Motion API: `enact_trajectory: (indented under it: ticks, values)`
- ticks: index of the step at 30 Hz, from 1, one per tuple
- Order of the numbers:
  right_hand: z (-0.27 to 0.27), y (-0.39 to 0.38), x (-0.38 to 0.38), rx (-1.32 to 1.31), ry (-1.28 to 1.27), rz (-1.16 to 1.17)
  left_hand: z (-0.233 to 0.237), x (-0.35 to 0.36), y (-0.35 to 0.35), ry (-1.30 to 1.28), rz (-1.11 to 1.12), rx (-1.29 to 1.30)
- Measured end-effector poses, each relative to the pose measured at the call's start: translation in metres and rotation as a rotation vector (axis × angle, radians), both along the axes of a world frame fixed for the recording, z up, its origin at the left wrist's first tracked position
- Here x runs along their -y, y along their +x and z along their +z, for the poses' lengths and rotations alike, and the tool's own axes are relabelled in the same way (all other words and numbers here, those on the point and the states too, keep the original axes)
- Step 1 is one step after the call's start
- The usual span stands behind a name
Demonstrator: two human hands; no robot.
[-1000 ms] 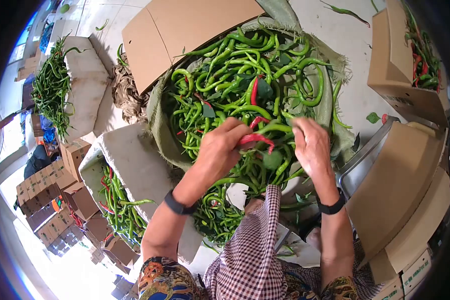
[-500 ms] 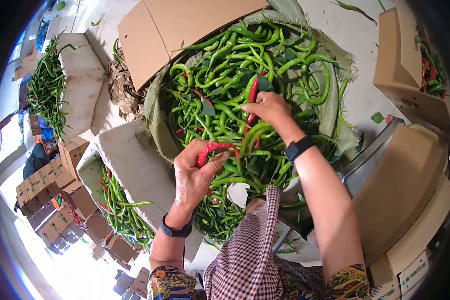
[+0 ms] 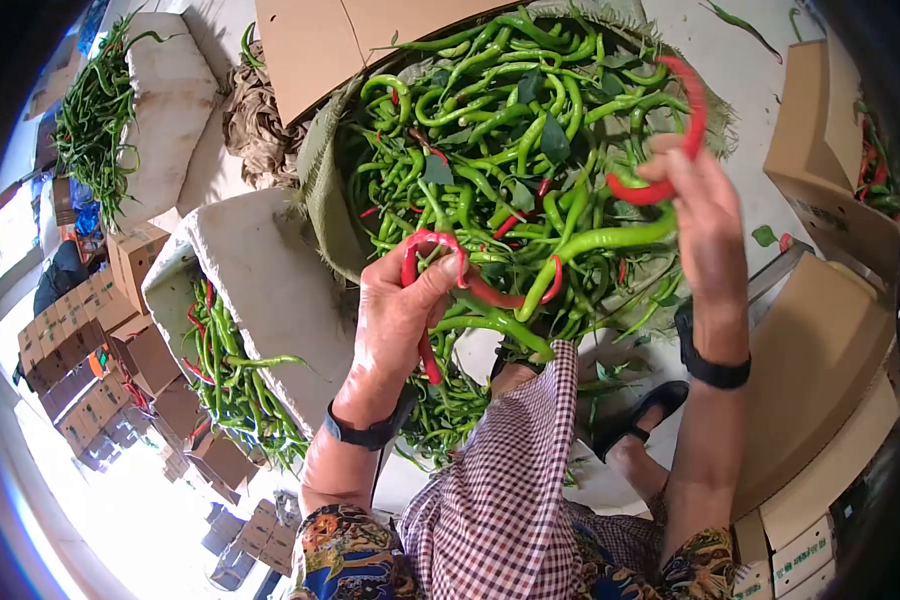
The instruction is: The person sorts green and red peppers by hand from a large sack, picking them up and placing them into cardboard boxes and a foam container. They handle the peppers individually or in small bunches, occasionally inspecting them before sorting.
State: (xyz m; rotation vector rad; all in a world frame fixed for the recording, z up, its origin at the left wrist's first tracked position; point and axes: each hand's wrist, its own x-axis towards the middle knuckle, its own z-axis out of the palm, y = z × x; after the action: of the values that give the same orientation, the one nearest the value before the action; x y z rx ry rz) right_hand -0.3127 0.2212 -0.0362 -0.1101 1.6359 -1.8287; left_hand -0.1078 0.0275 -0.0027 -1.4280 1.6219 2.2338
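My left hand [image 3: 388, 318] is closed on curled red chili peppers [image 3: 433, 238], one end hanging below the fingers. To the right, my right hand [image 3: 708, 220] is raised over the sack's right side, slightly blurred, its fingers pinching a long curved red chili pepper [image 3: 696, 100]. A large light-green chili pepper [image 3: 610, 240] stretches from near the right hand toward my lap. Both hands are over a heap of green chili peppers [image 3: 510, 125] in a woven green sack [image 3: 320, 175], where a few red peppers and dark leaves show.
A white foam box [image 3: 270, 265] with green and red peppers inside stands at left. Another pale box [image 3: 170, 110] with thin green peppers lies farther back. Cardboard boxes [image 3: 810, 170] stand at right, and a cardboard flap [image 3: 320, 45] borders the sack. A foot in a dark shoe [image 3: 640, 415] rests below.
My right hand has lifted from the heap and swung right with a red chili pepper in its fingers. The left hand keeps its red peppers. The view has shifted slightly.
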Motion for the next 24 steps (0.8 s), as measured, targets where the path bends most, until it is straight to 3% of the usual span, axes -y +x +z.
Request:
enact_trajectory:
  ticks: [2,4,6,7,8,9,10,12,13,16,17,20,22,24]
  values:
    - [0.016,0.003,-0.004,-0.153,0.113,-0.137,-0.005,0.001,-0.003,0.039,-0.004,-0.007]
    - [0.032,0.009,-0.006,-0.319,0.120,0.013,-0.012,-0.005,-0.005,0.094,-0.019,-0.011]
    - [0.003,0.009,-0.020,-0.154,0.404,0.324,-0.019,-0.014,-0.014,0.041,-0.094,0.006]
    - [-0.002,0.014,-0.024,-0.314,0.482,0.325,-0.006,-0.018,-0.024,0.045,-0.192,-0.101]
    - [-0.002,0.021,-0.029,-0.466,0.556,0.329,-0.034,-0.024,-0.010,-0.186,-0.335,-0.150]
    - [0.013,0.021,-0.029,-0.151,0.350,0.185,-0.021,-0.025,-0.013,-0.261,-0.441,-0.097]
    - [0.012,0.021,-0.036,-0.147,0.363,0.180,-0.007,-0.026,-0.016,-0.329,-0.558,-0.045]
    - [0.008,0.017,-0.049,0.172,-0.335,-0.103,-0.020,-0.033,-0.006,-0.333,-0.547,-0.068]
    - [0.006,0.018,-0.052,0.300,-0.432,-0.268,-0.023,-0.035,-0.005,-0.348,-0.521,-0.083]
    - [-0.002,0.018,-0.057,0.431,-0.644,-0.341,-0.019,-0.043,-0.005,-0.235,-0.351,-0.110]
    - [0.000,0.022,-0.059,0.465,-0.586,-0.419,-0.016,-0.043,-0.006,-0.238,-0.352,-0.117]
    - [-0.005,0.024,-0.073,0.533,-0.812,-0.309,-0.008,-0.042,-0.009,-0.132,-0.277,-0.072]
    - [0.007,0.029,-0.070,0.507,-0.762,-0.345,-0.007,-0.041,-0.006,-0.212,-0.331,-0.052]
    - [0.014,0.029,-0.076,0.525,-0.737,-0.393,0.001,-0.043,-0.010,-0.131,-0.317,0.085]
